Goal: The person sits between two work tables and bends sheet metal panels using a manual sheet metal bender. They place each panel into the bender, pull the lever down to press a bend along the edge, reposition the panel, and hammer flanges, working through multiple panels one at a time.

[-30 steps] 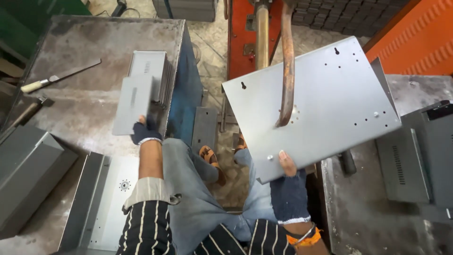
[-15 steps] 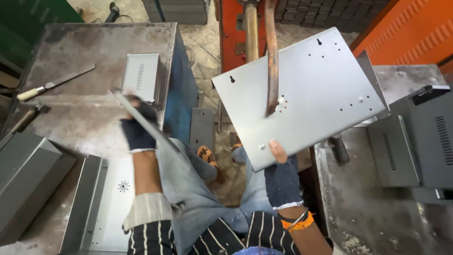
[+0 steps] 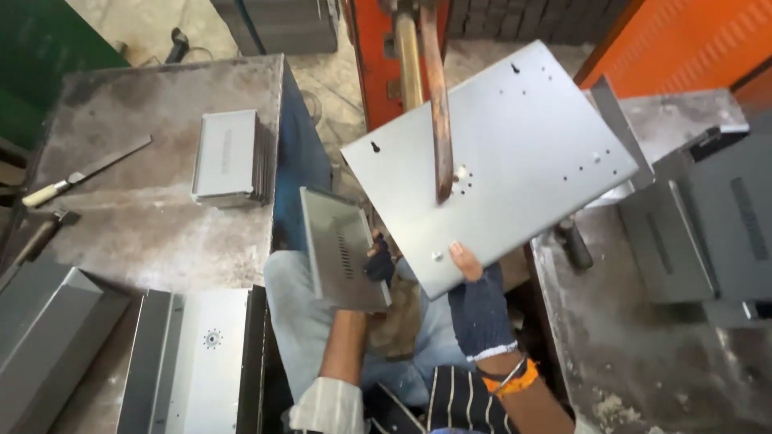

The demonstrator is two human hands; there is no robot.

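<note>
- The person holds a big flat metal sheet (image 3: 515, 161) up in the air with the right hand (image 3: 481, 309). The thumb lies on top of the near edge and the other fingers are hidden under it, so they pinch the sheet.
- I think the sheet is tipped up like that so it can sit under the rusty bar (image 3: 435, 104), which hangs just past the thumb and points down at a ring of little holes.
- The left hand (image 3: 378, 264) holds a small metal panel (image 3: 342, 249) with slots in it. The fingers curl round its right edge and grip it. It is in the air, over the person's lap.
- Far out to the left of those fingers, a stack of the same small panels (image 3: 229, 157) stands on a grey table (image 3: 145, 225). A file (image 3: 84, 173) lies there too.
- Below the left hand sits a white metal tray (image 3: 197, 362). I see nothing in it.
- Right of the right hand, dark metal boxes (image 3: 700, 233) rest on another bench (image 3: 627, 345). I cannot tell what is inside.
</note>
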